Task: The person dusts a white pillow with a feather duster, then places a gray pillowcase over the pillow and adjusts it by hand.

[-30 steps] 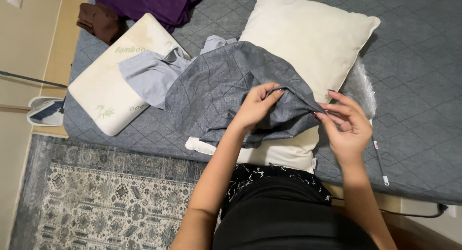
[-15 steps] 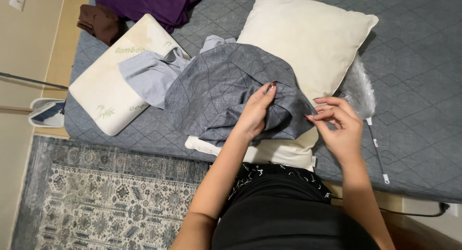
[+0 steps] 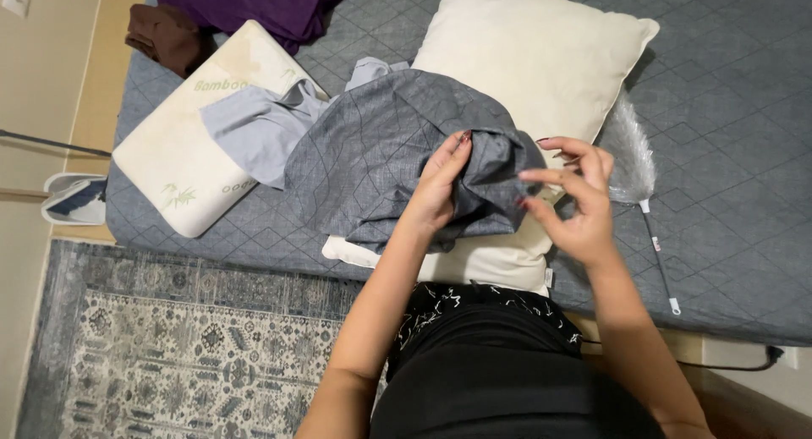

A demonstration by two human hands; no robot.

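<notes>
Grey quilted pillowcase [image 3: 381, 151] is bunched in the left hand [image 3: 440, 189], exposing its opening; the right hand [image 3: 575, 202] is held unclenched beside it, grasping nothing.

Pillows: three [image 3: 541, 58] [image 3: 182, 160] [image 3: 474, 266]. Grey pillowcase [image 3: 381, 151]: one. Rug [image 3: 169, 346]: one.

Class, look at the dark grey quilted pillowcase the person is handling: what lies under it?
Under the grey pillowcase, a cream pillow pokes out along its near edge. The left hand grips the bunched fabric; the right hand is beside it. How far the pillow reaches underneath is covered.
</notes>
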